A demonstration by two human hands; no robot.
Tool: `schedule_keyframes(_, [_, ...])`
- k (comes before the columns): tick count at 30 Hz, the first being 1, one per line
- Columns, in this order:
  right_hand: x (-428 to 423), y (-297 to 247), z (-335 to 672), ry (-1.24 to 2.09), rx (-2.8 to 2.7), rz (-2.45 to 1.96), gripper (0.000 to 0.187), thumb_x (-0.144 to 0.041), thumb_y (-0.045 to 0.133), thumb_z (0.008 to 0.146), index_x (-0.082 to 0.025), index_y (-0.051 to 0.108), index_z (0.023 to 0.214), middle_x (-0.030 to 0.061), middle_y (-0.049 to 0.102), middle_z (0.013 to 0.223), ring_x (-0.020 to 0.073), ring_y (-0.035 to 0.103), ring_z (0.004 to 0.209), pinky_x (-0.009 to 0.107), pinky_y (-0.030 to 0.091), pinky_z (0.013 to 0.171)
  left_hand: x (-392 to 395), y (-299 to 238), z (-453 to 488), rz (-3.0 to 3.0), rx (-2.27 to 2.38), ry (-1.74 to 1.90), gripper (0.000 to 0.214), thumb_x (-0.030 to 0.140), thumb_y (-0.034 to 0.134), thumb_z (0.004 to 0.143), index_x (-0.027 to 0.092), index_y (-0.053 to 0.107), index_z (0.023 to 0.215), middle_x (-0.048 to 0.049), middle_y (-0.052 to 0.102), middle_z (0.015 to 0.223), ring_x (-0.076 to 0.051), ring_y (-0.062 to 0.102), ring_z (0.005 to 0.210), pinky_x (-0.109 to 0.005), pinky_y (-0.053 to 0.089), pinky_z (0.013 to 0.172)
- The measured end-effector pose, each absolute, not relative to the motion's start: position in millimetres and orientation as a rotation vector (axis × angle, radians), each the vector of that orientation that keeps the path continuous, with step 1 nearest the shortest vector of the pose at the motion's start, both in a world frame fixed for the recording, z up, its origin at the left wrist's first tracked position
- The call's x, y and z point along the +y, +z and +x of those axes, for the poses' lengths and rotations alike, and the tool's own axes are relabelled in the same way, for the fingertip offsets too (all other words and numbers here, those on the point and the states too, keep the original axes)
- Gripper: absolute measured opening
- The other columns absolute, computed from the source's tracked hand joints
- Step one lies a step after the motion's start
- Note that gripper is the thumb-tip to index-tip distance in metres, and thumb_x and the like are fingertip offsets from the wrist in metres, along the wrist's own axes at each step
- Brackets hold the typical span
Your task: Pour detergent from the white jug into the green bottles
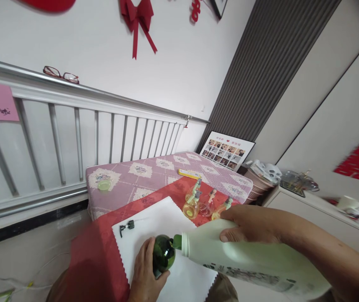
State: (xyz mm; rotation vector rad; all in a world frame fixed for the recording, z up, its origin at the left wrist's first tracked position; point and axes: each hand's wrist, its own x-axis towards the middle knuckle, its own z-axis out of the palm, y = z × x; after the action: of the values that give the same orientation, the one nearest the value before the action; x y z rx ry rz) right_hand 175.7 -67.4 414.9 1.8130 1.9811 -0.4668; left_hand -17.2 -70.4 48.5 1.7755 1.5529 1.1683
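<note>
My left hand (144, 270) is wrapped around a dark green, glossy, round-shouldered bottle (163, 253) over a white scallop-edged mat (149, 218). From the right, my right hand (248, 224) grips a large pale green jug (261, 266), tilted almost on its side. The jug's green spout (177, 242) meets the mouth of the dark bottle; whether liquid is flowing I cannot tell. A dark pump head (126, 227) lies by the mat's upper left edge. Behind the jug stand several clear pump bottles (191, 208) with yellowish or pinkish contents, one partly hidden by my right hand.
A red cloth (99, 239) covers part of a purple patterned table (163, 170). On it lie a light green cap (104, 185) and a yellow box (188, 173). A photo board (225, 151) leans at the back; a white cabinet (311, 218) stands right, a radiator (104, 134) left.
</note>
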Motion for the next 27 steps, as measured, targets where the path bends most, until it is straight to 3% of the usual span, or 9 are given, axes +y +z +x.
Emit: schedule_keyframes(27, [-70.0,419.7,169.9,-0.425,1.966,1.808,0.042,-0.060,0.051,0.079,-0.020,0.062,0.090,0.0125,0.070,0.105,0.0325,0.066,0.094,0.040,0.046,0.075,-69.0,44.1,-11.3,1.769,1.579,1.229,0.082,0.020,0.061,0.064,0.016,0.033,0.141,-0.0163,0.046,0.145,-0.030,0.044,0.135,-0.047,0.037,0.113])
